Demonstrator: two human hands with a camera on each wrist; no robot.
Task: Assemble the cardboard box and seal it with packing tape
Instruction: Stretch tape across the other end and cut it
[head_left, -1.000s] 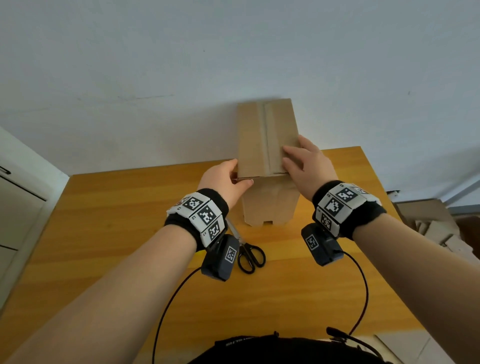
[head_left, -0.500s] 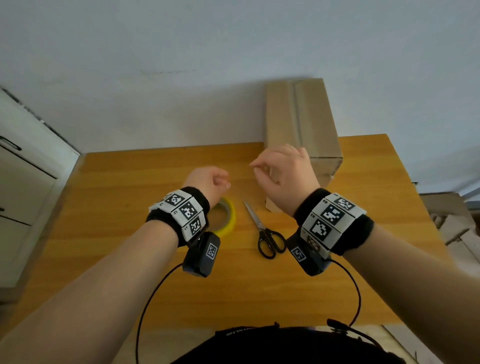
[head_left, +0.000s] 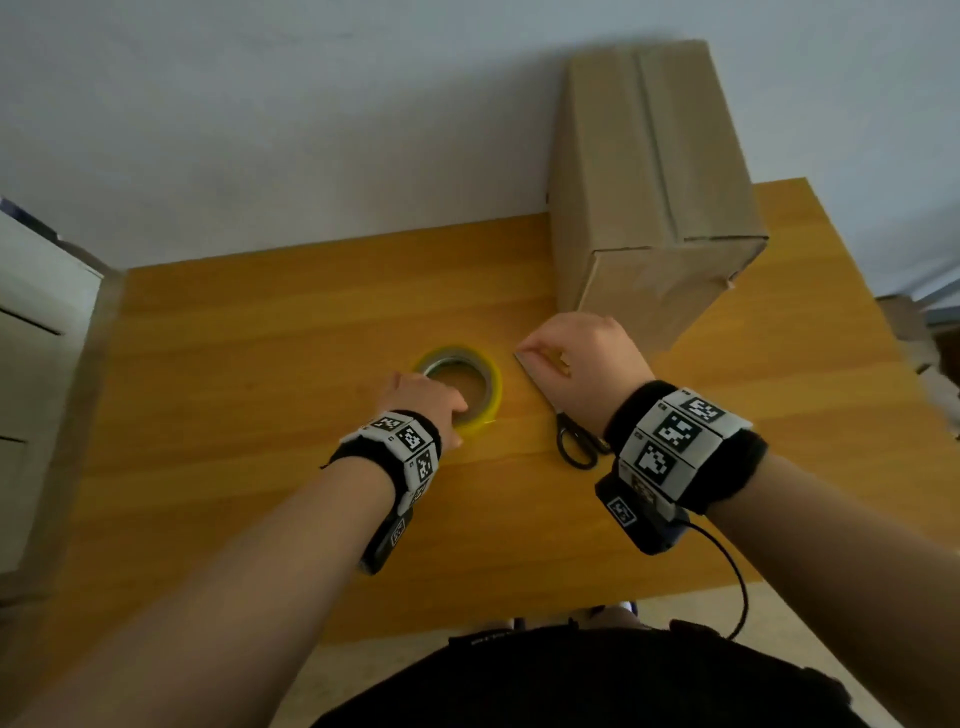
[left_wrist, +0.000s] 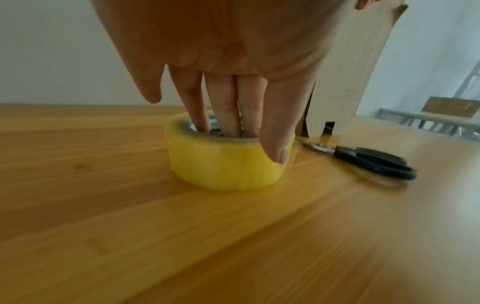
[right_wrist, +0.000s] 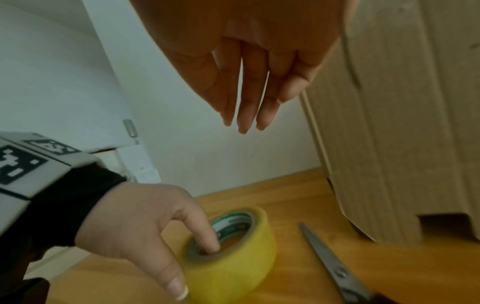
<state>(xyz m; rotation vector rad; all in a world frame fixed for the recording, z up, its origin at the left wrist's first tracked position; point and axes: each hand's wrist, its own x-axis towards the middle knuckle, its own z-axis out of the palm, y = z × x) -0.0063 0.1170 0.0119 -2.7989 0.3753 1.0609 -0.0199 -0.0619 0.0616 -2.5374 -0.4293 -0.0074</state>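
A tall brown cardboard box (head_left: 649, 182) stands at the table's back right, its top flaps folded down. A yellow packing tape roll (head_left: 488, 395) lies flat on the wooden table (head_left: 260, 312). My left hand (head_left: 423, 400) has its fingers (left_wrist: 223, 115) down in the roll's core and its thumb (left_wrist: 275, 127) against the outer side, pinching the roll (left_wrist: 221, 168). Black-handled scissors (head_left: 574, 447) lie just right of the roll. My right hand (head_left: 582, 358) hovers over the blades; its fingers (right_wrist: 246, 102) hang relaxed and hold nothing.
A white cabinet (head_left: 31, 322) stands left of the table and a pale wall runs behind it. Cardboard scraps (head_left: 904, 317) lie on the floor to the right. A black cable (head_left: 737, 582) hangs from my right wrist near the front edge.
Both hands have come off the box top and dropped toward the table. The left hand has gone into the tape roll. The right hand has sunk over the scissors.
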